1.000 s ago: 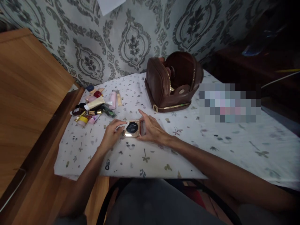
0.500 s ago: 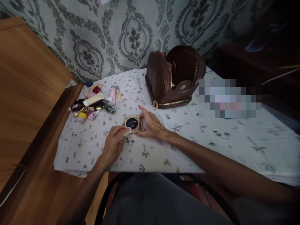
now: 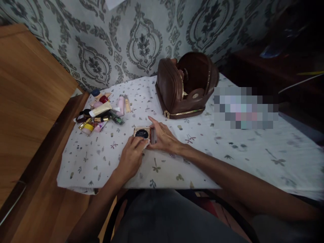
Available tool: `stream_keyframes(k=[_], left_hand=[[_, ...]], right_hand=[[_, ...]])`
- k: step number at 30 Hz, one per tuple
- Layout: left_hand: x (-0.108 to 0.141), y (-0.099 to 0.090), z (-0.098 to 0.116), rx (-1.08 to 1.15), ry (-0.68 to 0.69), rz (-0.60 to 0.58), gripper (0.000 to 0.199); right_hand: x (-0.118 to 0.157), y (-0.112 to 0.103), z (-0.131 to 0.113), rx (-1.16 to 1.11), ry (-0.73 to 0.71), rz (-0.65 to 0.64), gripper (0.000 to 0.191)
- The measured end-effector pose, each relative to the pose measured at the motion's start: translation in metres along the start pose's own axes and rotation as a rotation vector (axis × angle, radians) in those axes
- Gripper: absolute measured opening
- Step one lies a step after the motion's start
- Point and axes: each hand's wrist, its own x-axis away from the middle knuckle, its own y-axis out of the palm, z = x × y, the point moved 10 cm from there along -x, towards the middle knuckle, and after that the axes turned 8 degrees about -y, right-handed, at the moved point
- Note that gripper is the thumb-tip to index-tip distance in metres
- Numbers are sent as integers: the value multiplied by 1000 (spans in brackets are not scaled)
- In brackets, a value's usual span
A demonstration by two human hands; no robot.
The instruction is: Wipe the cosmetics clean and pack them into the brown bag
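A square, gold-edged compact (image 3: 138,129) with a round black label lies on the patterned cloth, close to the front of the table. My right hand (image 3: 165,137) grips its right side, thumb and fingers curved around the edge. A small white wipe (image 3: 146,143) is pinched in my left hand (image 3: 132,154), whose fingers press it onto the compact's near side. Those fingers hide the lower part of the compact. Behind my right hand stands a brown makeup bag (image 3: 174,91), unzipped, with its lid raised and its inside mostly dark.
Several cosmetics lie heaped at the left, among them a cream tube (image 3: 100,110), a pink tube (image 3: 120,105) and a yellow-banded jar (image 3: 87,128). A blurred-out item (image 3: 243,108) is at the right. The patterned curtain (image 3: 144,40) hangs behind; a wooden panel (image 3: 32,87) stands left.
My left hand has moved right along the compact's near side with the wipe, covering more of the black label. My right hand keeps its hold.
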Motion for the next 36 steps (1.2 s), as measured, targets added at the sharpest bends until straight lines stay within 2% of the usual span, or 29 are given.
stream_keyframes(k=[4, 7, 11, 16, 19, 22, 27, 30, 33, 36], left_hand=[[2, -13, -30, 36, -96, 47, 38], [2, -18, -39, 52, -132, 65, 31], [-3, -15, -28, -5, -112, 66, 30], [-14, 5, 9, -11, -13, -14, 35], [-21, 14, 20, -32, 10, -62, 34], [-26, 10, 10, -39, -15, -50, 34], [-21, -10, -29, -39, -105, 53, 31], [-18, -14, -45, -26, -157, 80, 30], [-20, -13, -40, -30, -153, 76, 29], [-27, -4, -13, -12, -61, 20, 31]], right_hand=[[0, 1, 3, -7, 34, -10, 125], [0, 3, 5, 0, 48, -19, 126], [0, 2, 4, -2, 34, -13, 125], [-1, 0, -2, 9, -14, 2, 123], [-1, 0, -3, 20, -28, 1, 120], [-1, 0, 0, 17, -6, -7, 121], [-1, 0, 0, 13, -7, -11, 125], [0, -2, -1, 13, -13, 1, 124], [0, -2, 0, 13, -20, 12, 125], [-1, 0, 1, 22, -31, 26, 126]])
